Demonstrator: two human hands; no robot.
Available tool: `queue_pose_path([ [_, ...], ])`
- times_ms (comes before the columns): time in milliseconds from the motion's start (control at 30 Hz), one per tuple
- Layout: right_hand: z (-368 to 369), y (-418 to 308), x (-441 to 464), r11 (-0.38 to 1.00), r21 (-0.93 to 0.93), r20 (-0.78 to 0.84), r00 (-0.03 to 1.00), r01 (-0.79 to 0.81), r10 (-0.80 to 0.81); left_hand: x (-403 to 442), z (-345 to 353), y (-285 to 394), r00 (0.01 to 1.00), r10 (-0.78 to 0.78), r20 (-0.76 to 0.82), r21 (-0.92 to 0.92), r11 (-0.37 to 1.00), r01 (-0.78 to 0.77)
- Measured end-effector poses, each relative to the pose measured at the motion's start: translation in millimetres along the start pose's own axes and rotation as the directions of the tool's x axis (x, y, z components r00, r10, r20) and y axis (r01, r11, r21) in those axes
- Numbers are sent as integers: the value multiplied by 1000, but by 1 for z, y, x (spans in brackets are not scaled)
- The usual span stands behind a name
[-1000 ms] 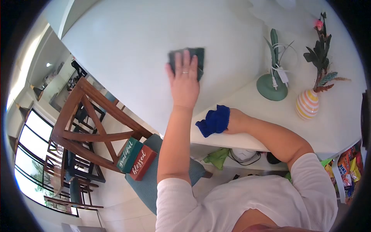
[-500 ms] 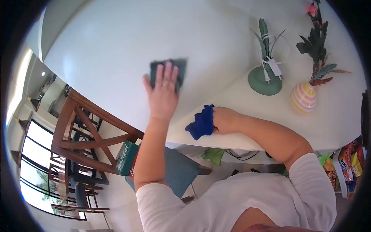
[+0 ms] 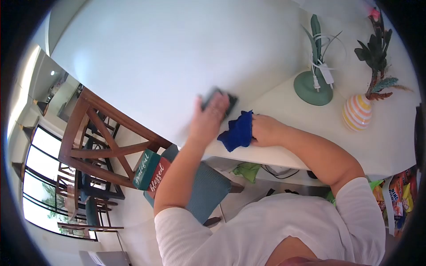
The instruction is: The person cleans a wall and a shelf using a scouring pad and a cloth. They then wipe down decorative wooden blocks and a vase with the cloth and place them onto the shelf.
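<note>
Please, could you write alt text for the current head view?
A person's left hand, blurred, covers part of a dark cloth on a white surface; the right hand grips a blue cloth close by. At right, a striped vase holds a pink flower.

Shirt (image 3: pixel 266 226): white, loose folds across the front
Sleeves (image 3: pixel 183 235): white, short, ending above the elbows, faintly ribbed on the left
Neckline (image 3: pixel 289 236): open, dipping to a soft point
Forearms (image 3: pixel 313 148): bare down to the wrists
Left hand (image 3: pixel 207 116): blurred, finger details unclear
</note>
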State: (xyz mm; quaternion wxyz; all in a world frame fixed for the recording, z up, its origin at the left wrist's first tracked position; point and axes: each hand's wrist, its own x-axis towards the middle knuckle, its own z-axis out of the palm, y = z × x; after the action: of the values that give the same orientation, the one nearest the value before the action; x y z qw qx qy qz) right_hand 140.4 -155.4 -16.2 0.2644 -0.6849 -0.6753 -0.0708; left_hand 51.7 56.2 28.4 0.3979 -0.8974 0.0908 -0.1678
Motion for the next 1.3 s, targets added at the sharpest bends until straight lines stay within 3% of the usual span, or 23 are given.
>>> queue_pose_path([
  [33, 0, 2, 1, 1000, -12, 41, 999, -8, 9, -17, 14, 13, 991, 120, 62, -93, 989, -114],
  [100, 0, 3, 2, 1000, -29, 66, 998, -12, 14, -19, 7, 1, 990, 133, 38, -157, 980, -126],
  [233, 2, 7, 2, 999, -45, 44, 999, 11, -9, -4, -30, -36, 977, -169, -129, -128, 980, 152],
  [300, 6, 8, 0, 998, -58, 57, 998, 3, 0, -2, -33, -27, 962, -247, -120, -167, 960, 226],
  [400, 3, 6, 0, 999, -48, 43, 999, 14, -12, -26, -1, -3, 990, 92, 108, -141, 987, -76],
  [500, 0, 3, 2, 998, 15, -36, 998, 53, -52, -39, 12, -26, 982, 184, 43, -115, 977, -178],
  [533, -1, 2, 1, 999, 19, -19, 999, 29, -28, -37, 3, -38, 995, 96, -34, -46, 994, -97],
  [567, -2, 0, 2, 1000, 26, 0, 1000, 5, -5, -31, -7, -51, 997, -63, -50, -111, 992, 57],
  [633, -6, 0, 3, 999, 34, 52, 998, -33, 31, -31, -30, -69, 931, -305, -199, -55, 952, 300],
  [733, -2, 1, 2, 999, -10, 83, 996, -34, 35, -42, -20, -55, 918, -361, -162, -120, 931, 345],
  [833, -1, 3, 2, 1000, -26, 70, 997, 12, -10, -78, 6, -27, 991, 68, 113, -79, 995, -59],
  [933, -2, 3, 3, 1000, -30, 46, 999, 0, 2, -105, 2, -54, 976, 122, 179, -93, 990, -106],
  [1033, 0, 2, 2, 999, -10, 58, 998, -36, 37, -130, -6, -77, 990, 61, 131, -125, 991, -44],
  [1133, 2, 3, 5, 999, -28, 79, 996, -45, 48, -130, -8, -67, 981, 25, 194, -113, 994, -3],
  [1300, 8, 6, 9, 999, -43, 1, 1000, 18, -18, -78, 13, -22, 994, 106, 39, -121, 988, -101],
])
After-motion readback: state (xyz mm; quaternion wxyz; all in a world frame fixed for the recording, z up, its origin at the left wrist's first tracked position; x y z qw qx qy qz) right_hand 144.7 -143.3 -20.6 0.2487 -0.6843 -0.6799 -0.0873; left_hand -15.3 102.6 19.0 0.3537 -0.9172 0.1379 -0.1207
